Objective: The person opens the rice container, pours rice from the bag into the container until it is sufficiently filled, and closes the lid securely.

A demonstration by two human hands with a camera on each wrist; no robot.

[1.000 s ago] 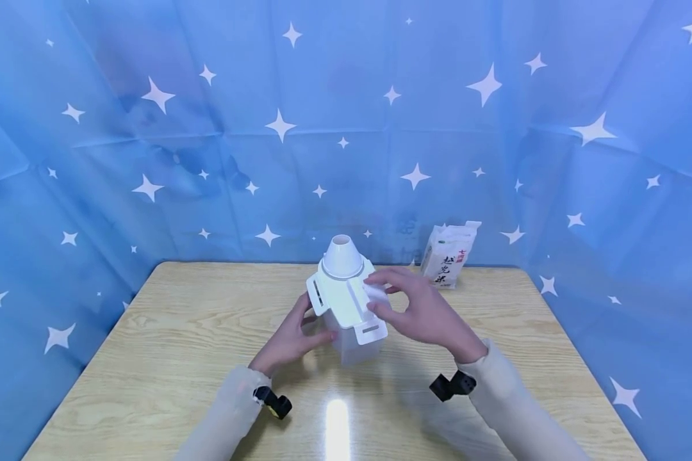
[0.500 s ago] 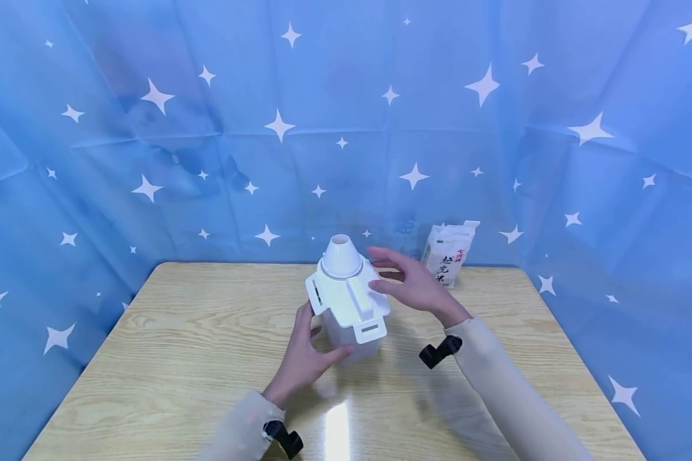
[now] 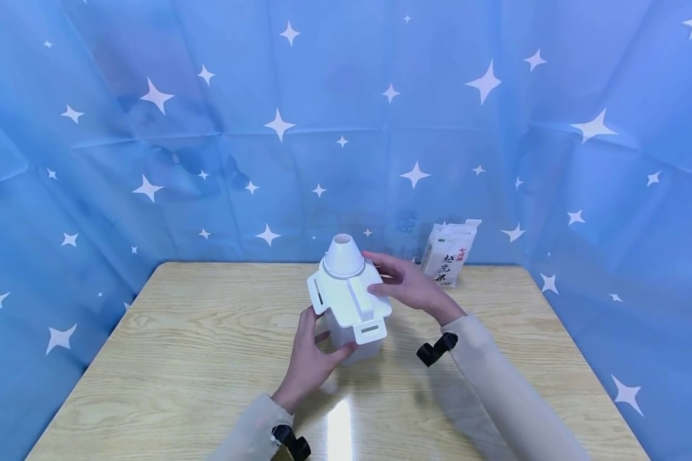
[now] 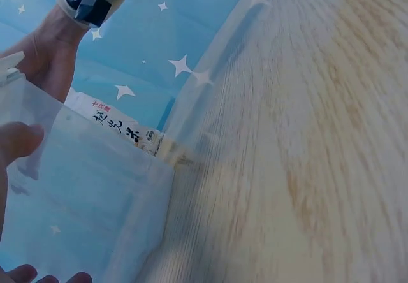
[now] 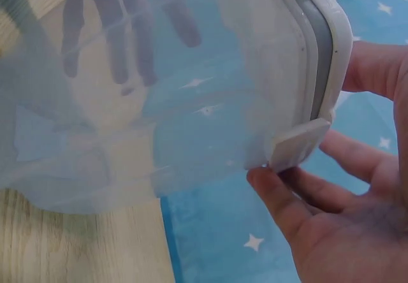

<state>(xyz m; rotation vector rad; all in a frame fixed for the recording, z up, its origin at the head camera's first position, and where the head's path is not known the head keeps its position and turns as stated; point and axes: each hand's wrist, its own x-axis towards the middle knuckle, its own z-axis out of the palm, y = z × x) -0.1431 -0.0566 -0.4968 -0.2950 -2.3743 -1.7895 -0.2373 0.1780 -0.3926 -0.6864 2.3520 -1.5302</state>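
Observation:
A translucent storage container (image 3: 352, 346) with a white lid (image 3: 337, 298) stands on the table, a white cone-shaped cup (image 3: 343, 257) on top. Slotted flaps stick out at the lid's left (image 3: 313, 289) and front (image 3: 377, 335). My left hand (image 3: 308, 368) grips the body low, thumb on the near wall and fingers around the left side; its fingers show through the plastic in the right wrist view. My right hand (image 3: 412, 285) holds the lid's right edge, thumb above. In the right wrist view its fingertips are against a lid flap (image 5: 299, 144) angled toward the body.
A white bag of rice (image 3: 451, 253) with dark lettering stands at the back right of the wooden table (image 3: 207, 358). Blue star-patterned cloth (image 3: 346, 96) hangs behind and along both sides. Each wrist wears a small black camera.
My right hand has shifted back and left, from over the lid to its right edge. My left hand has slid nearer and rightward along the body. The container has hardly moved.

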